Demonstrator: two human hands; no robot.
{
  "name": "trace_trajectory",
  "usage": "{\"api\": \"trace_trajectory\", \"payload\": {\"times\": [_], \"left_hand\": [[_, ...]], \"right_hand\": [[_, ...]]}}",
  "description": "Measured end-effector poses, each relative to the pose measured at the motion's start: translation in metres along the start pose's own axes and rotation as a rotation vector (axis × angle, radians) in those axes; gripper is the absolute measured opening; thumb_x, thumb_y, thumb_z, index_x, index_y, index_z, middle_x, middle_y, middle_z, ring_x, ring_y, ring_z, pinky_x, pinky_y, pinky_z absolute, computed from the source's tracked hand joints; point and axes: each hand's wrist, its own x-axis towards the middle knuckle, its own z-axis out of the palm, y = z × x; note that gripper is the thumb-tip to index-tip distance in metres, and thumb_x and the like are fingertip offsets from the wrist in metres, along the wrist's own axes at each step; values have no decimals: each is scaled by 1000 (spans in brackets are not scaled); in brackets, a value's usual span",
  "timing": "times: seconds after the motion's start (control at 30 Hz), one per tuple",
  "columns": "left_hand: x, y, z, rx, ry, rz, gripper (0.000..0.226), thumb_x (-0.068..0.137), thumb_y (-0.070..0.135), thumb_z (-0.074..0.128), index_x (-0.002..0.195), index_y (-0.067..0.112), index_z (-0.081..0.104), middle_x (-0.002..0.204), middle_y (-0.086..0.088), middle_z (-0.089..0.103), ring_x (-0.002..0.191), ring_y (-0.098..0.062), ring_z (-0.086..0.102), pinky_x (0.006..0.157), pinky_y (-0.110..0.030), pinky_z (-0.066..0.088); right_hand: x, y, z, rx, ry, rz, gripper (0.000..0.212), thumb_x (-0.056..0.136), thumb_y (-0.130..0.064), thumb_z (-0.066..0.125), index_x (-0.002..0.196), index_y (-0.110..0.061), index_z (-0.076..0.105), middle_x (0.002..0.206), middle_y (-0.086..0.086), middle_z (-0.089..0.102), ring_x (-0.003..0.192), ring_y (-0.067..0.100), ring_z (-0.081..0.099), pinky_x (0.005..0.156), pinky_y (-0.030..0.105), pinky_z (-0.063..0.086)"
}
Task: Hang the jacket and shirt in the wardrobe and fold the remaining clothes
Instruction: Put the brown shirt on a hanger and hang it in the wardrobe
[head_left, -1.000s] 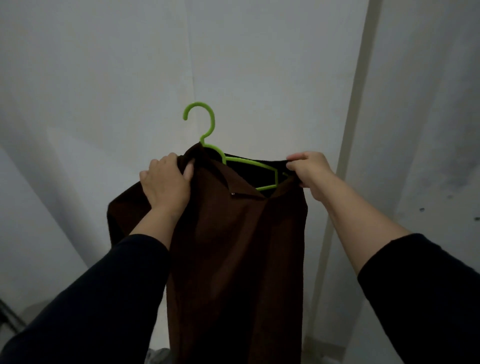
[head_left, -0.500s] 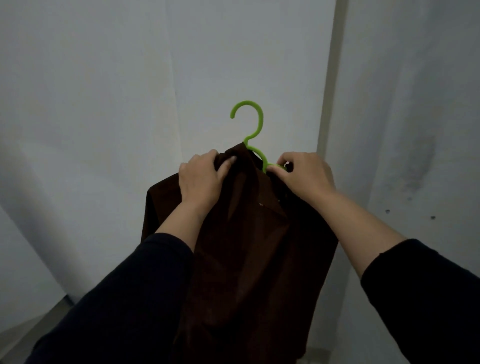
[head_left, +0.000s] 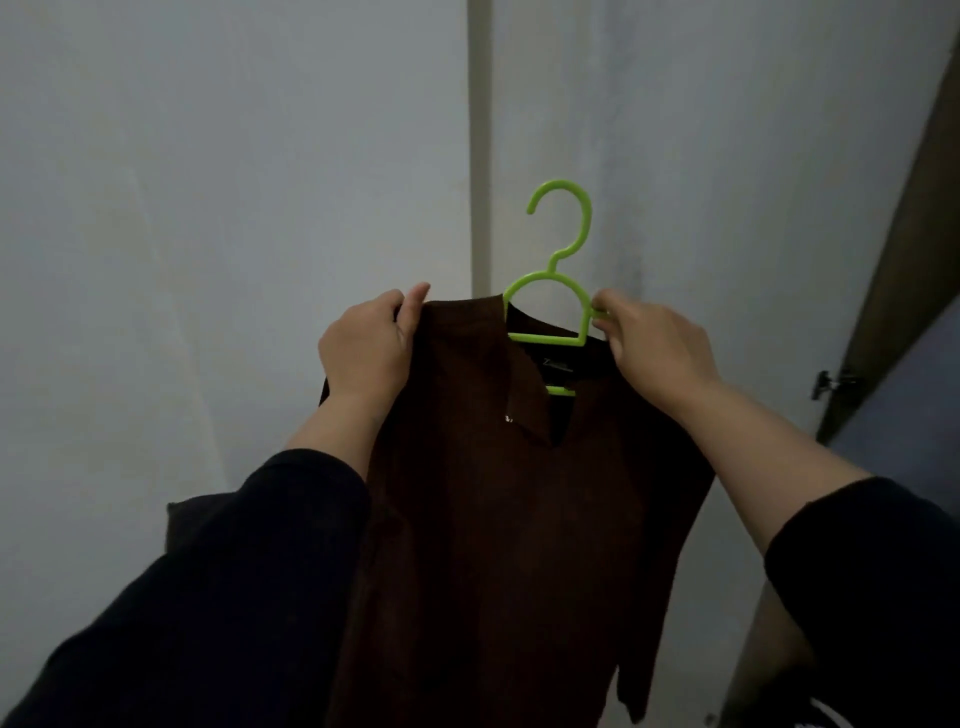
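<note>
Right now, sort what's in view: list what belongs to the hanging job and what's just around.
In the job:
brown shirt
green hanger
left hand, gripping the shirt's shoulder
right hand, pinching the hanger

Just around:
white wall
door latch

We are looking at a dim, underexposed view with a cool grey cast. No lamp is showing; soft light is spreading evenly over the wall (head_left: 208, 208), slightly brighter toward the top and fading toward the lower corners. Shadows are staying faint and diffuse. The brown shirt (head_left: 493, 519) is reading nearly black, its folds hardly separating, and the dark sleeves (head_left: 208, 597) are losing all detail. The green hanger (head_left: 558, 270) is standing out as the only saturated colour. We are seeing no glare. Wide-angle distortion is tilting the door frame (head_left: 904, 234) at the right edge. The lower corners are looking soft and smeared.
</note>
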Motion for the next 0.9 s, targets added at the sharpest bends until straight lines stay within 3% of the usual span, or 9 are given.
{"api": "trace_trajectory", "payload": {"times": [0.13, 0.4, 0.57, 0.67, 0.73, 0.8, 0.9], "left_hand": [[9, 41, 24, -117, -34, -15, 63, 99, 54, 23, 50, 15, 30, 50, -1, 37, 50, -22, 39, 47, -31, 26], [28, 148, 73, -237, -233, 13, 68, 92, 66, 28, 51, 13, 42, 53, -3, 46, 52, -22, 46, 48, -29, 31], [26, 207, 99, -262, -321, 51, 65, 94, 62, 29, 55, 13, 44, 57, -4, 48, 61, -26, 52, 49, -30, 30], [10, 256, 111, -296, -296, 181, 57, 101, 49, 20, 75, 13, 57, 74, -11, 60, 82, -34, 60, 67, -36, 40], [-3, 295, 118, -425, -301, 303, 51, 104, 38, 20, 107, 12, 64, 101, -19, 67, 100, -38, 60, 83, -41, 42], [-11, 332, 127, -563, -333, 360, 44, 104, 29, 22, 129, 12, 54, 113, -19, 64, 105, -38, 58, 79, -38, 39], [-13, 378, 139, -671, -341, 367, 42, 104, 19, 22, 138, 8, 43, 103, -17, 63, 96, -39, 58, 70, -40, 35]], "right_hand": [[-14, 52, -37, -52, 23, 110, 21, 101, -30, 39, 114, -20, 52, 108, 12, 65, 96, 38, 59, 65, 36, 36], [-38, 144, -128, -301, 62, 172, 20, 100, -34, 37, 113, -25, 49, 108, 13, 65, 95, 39, 60, 65, 38, 39], [-57, 185, -174, -394, 105, 274, 23, 99, -32, 40, 116, -22, 51, 112, 17, 63, 100, 41, 59, 69, 41, 41], [-66, 197, -187, -432, 156, 310, 18, 98, -34, 41, 111, -25, 50, 109, 15, 65, 96, 41, 59, 68, 41, 43], [-71, 204, -194, -488, 160, 349, 18, 98, -35, 42, 110, -26, 51, 107, 14, 65, 94, 42, 60, 66, 39, 39], [-73, 209, -199, -540, 128, 383, 21, 97, -37, 44, 113, -27, 52, 109, 14, 65, 96, 42, 60, 67, 39, 41], [-73, 218, -208, -560, 77, 422, 21, 97, -33, 44, 116, -27, 52, 112, 12, 64, 101, 38, 60, 71, 39, 42]]}}
